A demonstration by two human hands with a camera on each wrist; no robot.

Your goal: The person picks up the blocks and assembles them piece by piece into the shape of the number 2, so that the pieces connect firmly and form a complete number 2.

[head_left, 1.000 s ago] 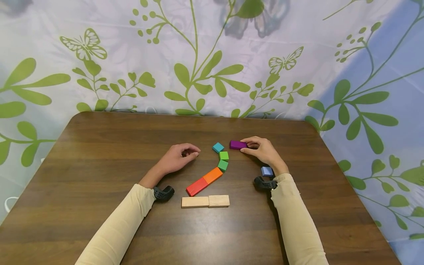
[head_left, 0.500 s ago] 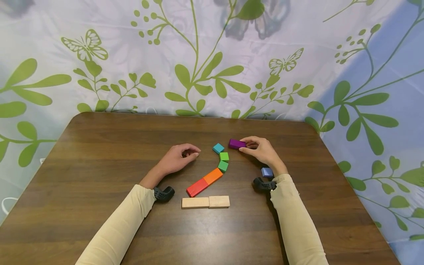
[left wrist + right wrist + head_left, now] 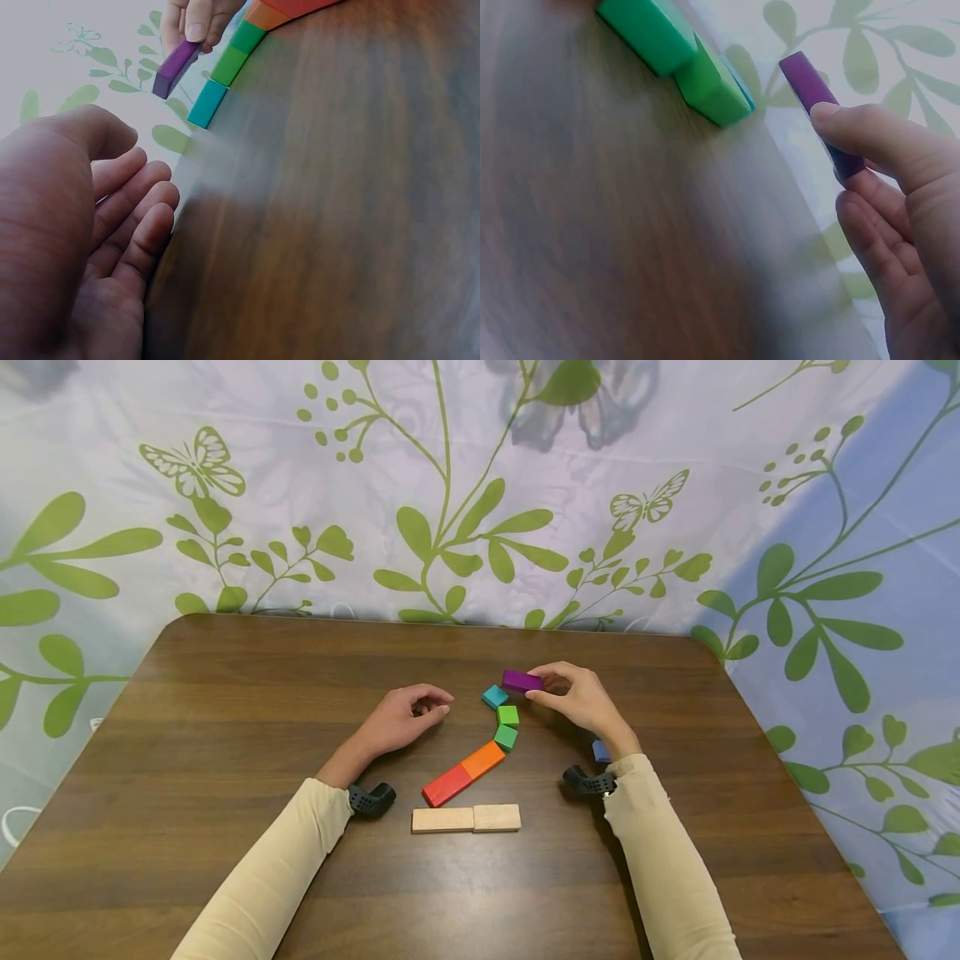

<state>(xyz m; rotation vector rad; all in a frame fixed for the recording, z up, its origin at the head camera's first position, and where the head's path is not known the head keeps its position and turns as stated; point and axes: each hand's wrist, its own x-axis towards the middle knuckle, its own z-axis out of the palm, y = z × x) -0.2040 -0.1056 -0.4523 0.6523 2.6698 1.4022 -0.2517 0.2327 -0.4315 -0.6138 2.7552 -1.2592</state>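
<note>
My right hand (image 3: pixel 576 695) pinches a purple block (image 3: pixel 521 682) between thumb and fingers, close over the far end of a curved row. In the right wrist view the thumb lies along the face of the purple block (image 3: pixel 821 112). The row runs from a teal block (image 3: pixel 495 697) through a light green block (image 3: pixel 507 716) and a darker green block (image 3: pixel 506 738) to an orange block (image 3: pixel 482 760) and a red block (image 3: pixel 447 784). My left hand (image 3: pixel 405 717) rests on the table left of the row, fingers loosely curled with nothing in them.
Two plain wooden blocks (image 3: pixel 465 818) lie end to end nearer me. A blue block (image 3: pixel 601 752) sits by the right wrist, partly hidden by it. The brown table (image 3: pixel 300 652) ends at a patterned curtain (image 3: pixel 480 485) behind.
My right hand has carried the purple block leftward, toward the teal block. The right forearm now covers more of the blue block. My left hand has stayed in place.
</note>
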